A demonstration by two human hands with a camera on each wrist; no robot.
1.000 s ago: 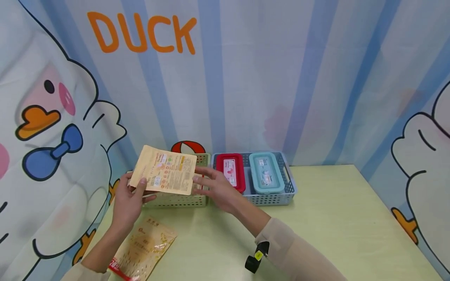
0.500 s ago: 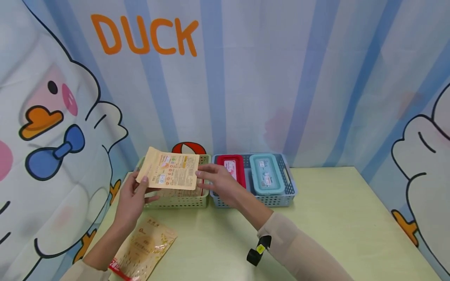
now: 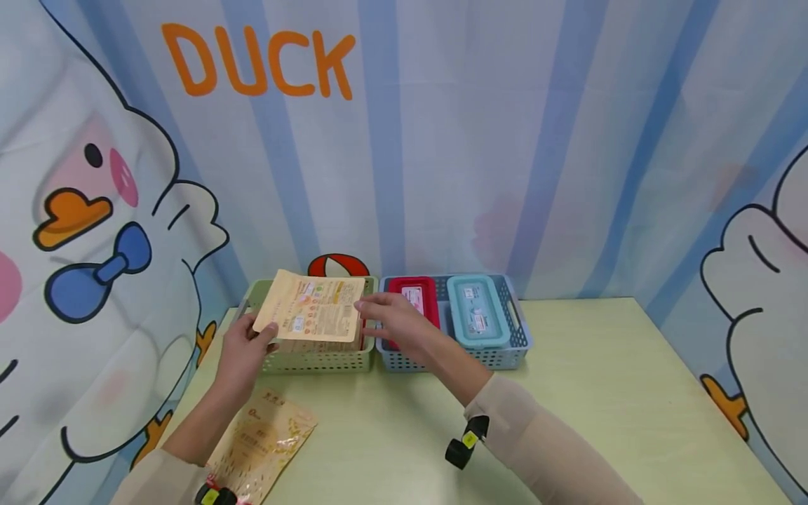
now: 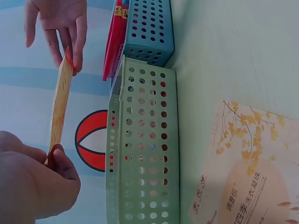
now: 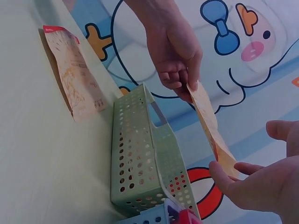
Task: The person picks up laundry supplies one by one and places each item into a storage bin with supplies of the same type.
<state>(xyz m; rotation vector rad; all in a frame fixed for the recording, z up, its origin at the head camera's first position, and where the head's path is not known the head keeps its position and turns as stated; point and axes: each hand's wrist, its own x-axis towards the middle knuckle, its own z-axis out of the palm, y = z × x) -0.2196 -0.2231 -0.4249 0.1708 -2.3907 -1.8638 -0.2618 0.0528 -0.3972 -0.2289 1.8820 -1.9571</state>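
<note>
My left hand [image 3: 243, 351] pinches the left edge of a flat beige pouch [image 3: 309, 308] between thumb and fingers. Small print and labels cover its upward face. My right hand [image 3: 404, 326] touches the pouch's right edge with nearly straight fingers; its thumb stands apart in the right wrist view. Both hands hover over the green perforated basket [image 3: 318, 362], where the pouch hides much of the contents. On the table at front left lies a similar beige pouch of laundry capsules [image 3: 265, 438], its printed front up. The left forearm covers part of it.
Right beside the green basket stands a blue perforated basket [image 3: 480, 361]. Inside it are a red-lidded box [image 3: 432, 298] and a light blue-lidded box [image 3: 478, 312]. A duck-print curtain [image 3: 442, 140] hangs behind the pale table [image 3: 587, 393].
The held pouch has shifted slightly right and lower over the green basket. My left hand has moved right with it, while the right fingers stay at its edge.
</note>
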